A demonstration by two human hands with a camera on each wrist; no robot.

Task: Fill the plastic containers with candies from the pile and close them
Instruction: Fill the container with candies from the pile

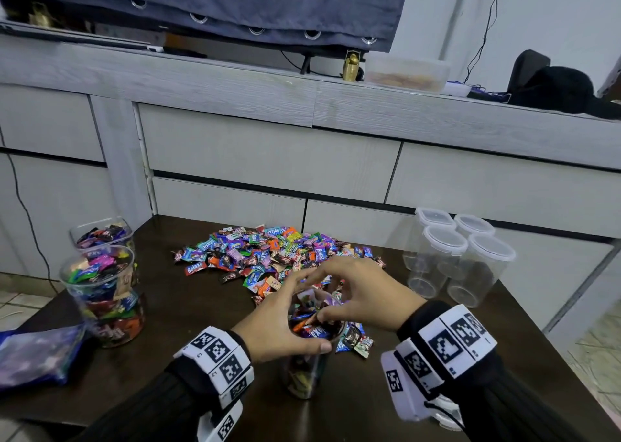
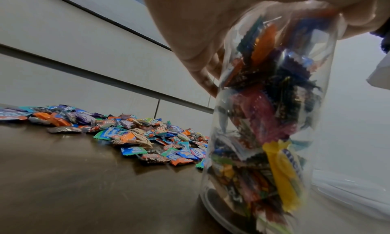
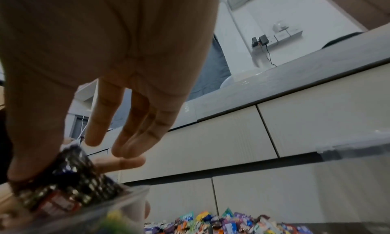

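Observation:
A clear plastic container [image 1: 304, 374] stands on the dark table [image 1: 188, 314], packed with wrapped candies nearly to its open rim. My left hand [image 1: 282, 320] grips it just below the rim, thumb toward me and fingers round the far side. The left wrist view shows the container [image 2: 263, 120] from below, with the left hand [image 2: 200, 37] wrapped round its top. My right hand [image 1: 356, 293] hovers over the opening with its fingers straight. In the right wrist view the right hand [image 3: 116, 70] has its thumb pressing a dark candy [image 3: 69, 179] at the rim. The candy pile [image 1: 268, 253] lies just behind.
Two candy-filled containers [image 1: 100, 293] stand at the table's left edge, next to a bluish plastic bag [image 1: 37, 354]. Several empty lidded containers [image 1: 460, 257] cluster at the back right. A few loose candies [image 1: 356, 341] lie right of the held container. Grey drawer fronts [image 1: 268, 159] rise behind the table.

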